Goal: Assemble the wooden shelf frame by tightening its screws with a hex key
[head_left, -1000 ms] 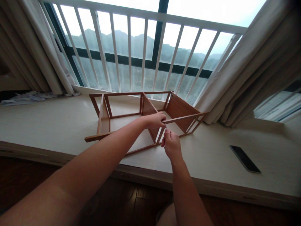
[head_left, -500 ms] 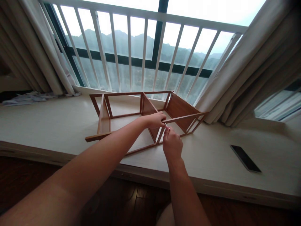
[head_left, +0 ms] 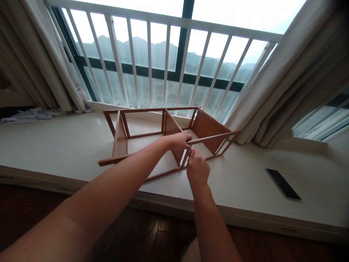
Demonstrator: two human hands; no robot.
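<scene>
A brown wooden shelf frame [head_left: 128, 122] lies on its side on a wide pale window ledge [head_left: 54, 145]. My left hand [head_left: 180, 140] is closed around the frame's near top rail, where the middle divider meets it. My right hand [head_left: 196, 168] is just below and in front of that joint, fingers pinched together around something small that I cannot make out, its fingertips touching the rail next to my left hand.
A dark phone [head_left: 283, 183] lies flat on the ledge at the right. White railing bars [head_left: 166, 69] stand behind the frame before the window. Curtains [head_left: 286, 80] hang at both sides. Crumpled paper [head_left: 27, 114] lies far left. Dark wooden floor [head_left: 152, 236] is below the ledge.
My right hand has moved up and a little left, closer to the rail joint. My left hand has kept its grip on the frame.
</scene>
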